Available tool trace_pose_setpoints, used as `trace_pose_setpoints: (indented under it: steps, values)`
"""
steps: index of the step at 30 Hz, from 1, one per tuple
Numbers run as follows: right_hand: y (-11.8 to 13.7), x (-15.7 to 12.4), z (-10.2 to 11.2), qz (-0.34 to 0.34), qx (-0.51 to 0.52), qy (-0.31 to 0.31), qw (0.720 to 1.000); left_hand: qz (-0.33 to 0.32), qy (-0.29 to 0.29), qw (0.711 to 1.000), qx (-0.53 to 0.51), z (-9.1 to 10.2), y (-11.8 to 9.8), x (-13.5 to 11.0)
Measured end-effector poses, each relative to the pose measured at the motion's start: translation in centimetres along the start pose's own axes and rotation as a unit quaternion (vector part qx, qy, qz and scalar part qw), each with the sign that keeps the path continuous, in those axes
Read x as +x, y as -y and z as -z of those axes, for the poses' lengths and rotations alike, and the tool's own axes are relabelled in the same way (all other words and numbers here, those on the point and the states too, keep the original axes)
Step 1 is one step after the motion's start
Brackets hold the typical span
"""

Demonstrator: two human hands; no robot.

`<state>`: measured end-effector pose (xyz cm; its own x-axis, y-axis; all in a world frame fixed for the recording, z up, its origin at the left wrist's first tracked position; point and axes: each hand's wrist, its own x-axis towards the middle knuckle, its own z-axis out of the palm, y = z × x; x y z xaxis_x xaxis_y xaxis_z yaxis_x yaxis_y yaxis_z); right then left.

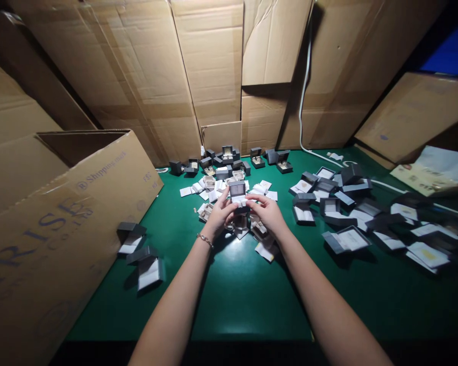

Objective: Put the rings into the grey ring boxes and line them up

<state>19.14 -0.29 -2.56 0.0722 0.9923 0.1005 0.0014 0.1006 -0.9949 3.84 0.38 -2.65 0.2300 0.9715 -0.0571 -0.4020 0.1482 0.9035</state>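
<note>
Between my two hands is a small dark jewellery box (237, 189), its lid raised and a pale lining inside. My left hand (221, 216), with a chain bracelet (205, 240) at the wrist, grips the box's left side. On the right side, the fingers of my right hand (266, 211) are closed on its front edge. White folded inserts (217, 193) lie behind and around the box on the green table (232, 305). Beige inner pieces (259, 229) lie partly under my hands.
Several dark boxes (284, 161) stand along the back, some with lids up. Many opened boxes with white linings (347, 239) spread over the right side. Two open boxes (149, 272) sit at left beside a large carton (80, 218). A white cable (303, 101) runs down the cardboard wall.
</note>
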Motion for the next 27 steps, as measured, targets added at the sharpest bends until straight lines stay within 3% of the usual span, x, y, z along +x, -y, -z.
trace_pose_setpoints:
  steps: [6,14,22,27]
  values:
    - [0.2,-0.4,0.0,-0.047,0.002,0.018,0.999,0.012,0.003,0.999,0.036,0.1,0.1,-0.1]
    - [-1.5,0.0,0.2,0.031,-0.06,0.022,0.997,-0.011,-0.002,0.999,0.053,0.1,0.9,0.3]
    - [-0.8,-0.4,-0.5,-0.03,-0.011,0.025,0.999,-0.021,-0.019,0.996,0.079,0.0,0.7,0.1]
    - [-0.1,-0.5,-0.7,-0.047,0.0,0.015,0.999,-0.014,0.004,1.0,-0.003,-0.3,0.2,-0.2]
